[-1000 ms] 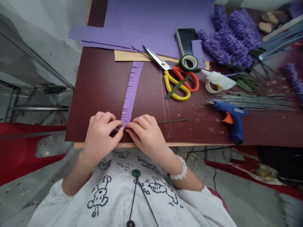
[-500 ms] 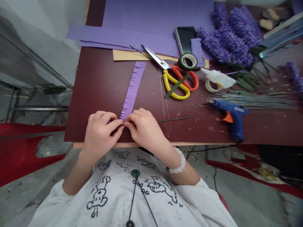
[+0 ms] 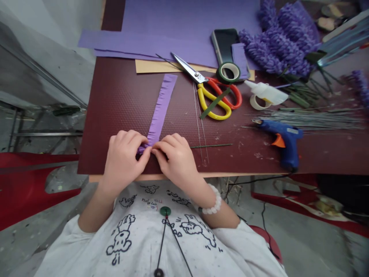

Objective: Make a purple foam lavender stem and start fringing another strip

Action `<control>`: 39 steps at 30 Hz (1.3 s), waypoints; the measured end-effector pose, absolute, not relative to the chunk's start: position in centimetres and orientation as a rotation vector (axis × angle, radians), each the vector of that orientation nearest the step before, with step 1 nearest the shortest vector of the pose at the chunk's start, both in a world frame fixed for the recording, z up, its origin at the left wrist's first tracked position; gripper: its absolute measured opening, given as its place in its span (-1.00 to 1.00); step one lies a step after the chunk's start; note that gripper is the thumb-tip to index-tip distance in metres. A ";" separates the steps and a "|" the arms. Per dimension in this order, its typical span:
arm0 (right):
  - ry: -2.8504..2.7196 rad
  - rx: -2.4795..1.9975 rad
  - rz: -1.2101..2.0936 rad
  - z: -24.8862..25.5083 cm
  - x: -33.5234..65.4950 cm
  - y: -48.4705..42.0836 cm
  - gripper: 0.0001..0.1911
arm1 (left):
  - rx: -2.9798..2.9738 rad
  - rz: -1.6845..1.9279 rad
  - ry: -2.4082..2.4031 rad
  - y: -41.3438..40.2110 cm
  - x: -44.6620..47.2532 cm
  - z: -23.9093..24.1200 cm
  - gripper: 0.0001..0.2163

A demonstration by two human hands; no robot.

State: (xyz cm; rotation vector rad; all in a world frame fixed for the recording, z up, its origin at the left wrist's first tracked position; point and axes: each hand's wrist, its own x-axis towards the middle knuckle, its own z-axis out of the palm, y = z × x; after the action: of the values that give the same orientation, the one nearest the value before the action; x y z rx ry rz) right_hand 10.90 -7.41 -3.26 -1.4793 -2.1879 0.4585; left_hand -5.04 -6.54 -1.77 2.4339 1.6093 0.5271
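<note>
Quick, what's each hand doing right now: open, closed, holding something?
Left hand: closed, holding the bunched near end of the fringed purple strip.
Right hand: closed, fingertips pinching at that same end.

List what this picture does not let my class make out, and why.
Paper strip: near end mostly hidden by left hand and right hand, head view.
Purple sheet: far edge cut off by head view's top edge.
Glue gun: any side print too small, head view.

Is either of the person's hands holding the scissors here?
No, the scissors lie on the table, while the left hand and right hand are at the near end of the fringed purple strip.
</note>
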 end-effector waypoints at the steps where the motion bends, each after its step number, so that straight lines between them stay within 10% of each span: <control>1: -2.175 -1.523 0.517 -2.9 10.8 -7.1 -0.80 | 2.421 0.574 1.638 -6.7 -5.0 -1.9 -0.88; 19: -2.246 -1.421 0.263 -3.7 11.2 -7.4 -0.69 | 2.415 0.514 1.618 -6.6 -4.5 -2.1 -0.85; 30: -2.201 -1.509 0.752 -2.3 11.3 -7.1 -0.83 | 2.433 0.604 1.614 -9.5 -5.7 -2.1 -0.82; 39: -2.186 -1.289 0.350 -4.0 11.8 -8.6 -0.76 | 2.511 0.555 1.522 -7.9 -5.7 -2.1 -0.87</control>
State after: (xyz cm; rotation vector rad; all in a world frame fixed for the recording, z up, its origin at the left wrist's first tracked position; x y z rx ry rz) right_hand 11.83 -8.62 -4.03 -1.2890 -2.1856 0.3498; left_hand -5.75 -7.94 -2.12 2.5106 1.5224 0.5555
